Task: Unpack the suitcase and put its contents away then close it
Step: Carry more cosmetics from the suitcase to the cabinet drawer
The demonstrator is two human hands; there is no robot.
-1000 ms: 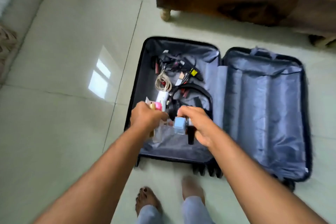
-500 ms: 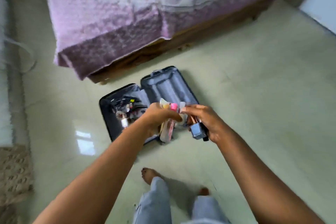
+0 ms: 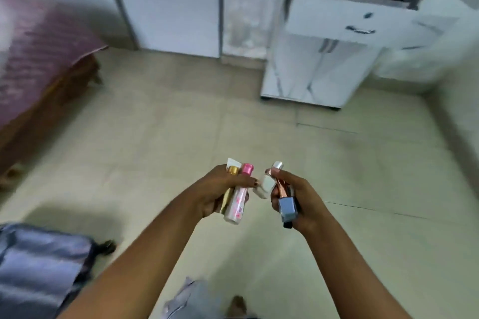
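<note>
Head view, strongly blurred by motion; edges smeared throughout.

Suitcase (image 3: 39,267): only one corner shows at the lower left, cut off by the frame. Grey-blue lining visible, one dark wheel beside it. Its contents cannot be seen from here.

Left hand (image 3: 220,193): fingers curled round a bundle of three items, counted as one pink-capped bottle (image 3: 239,195), one gold-capped tube (image 3: 231,176), and one white tube end (image 3: 232,162) poking up behind them. The lower part of the gold one is hidden by the fingers and the bottle.

Right hand (image 3: 298,199): fingers curled round a second bundle. One blue block (image 3: 287,206), one copper-coloured stick (image 3: 281,185), one white box (image 3: 264,185) and one silver cap (image 3: 276,165) can be told apart; a dark piece shows below the block. Whether some of these are parts of one item cannot be told.

The two hands are held close together above the tiled floor (image 3: 155,142), well apart from the suitcase.

Cabinet (image 3: 324,70): white, at the upper right, one drawer (image 3: 344,18) pulled open, one handle on it; drawer interior dark, unreadable. Two lower doors.

Bed (image 3: 33,54): left edge, purple cover, mostly cut off.

One foot and blurred trouser cloth at the bottom edge.
</note>
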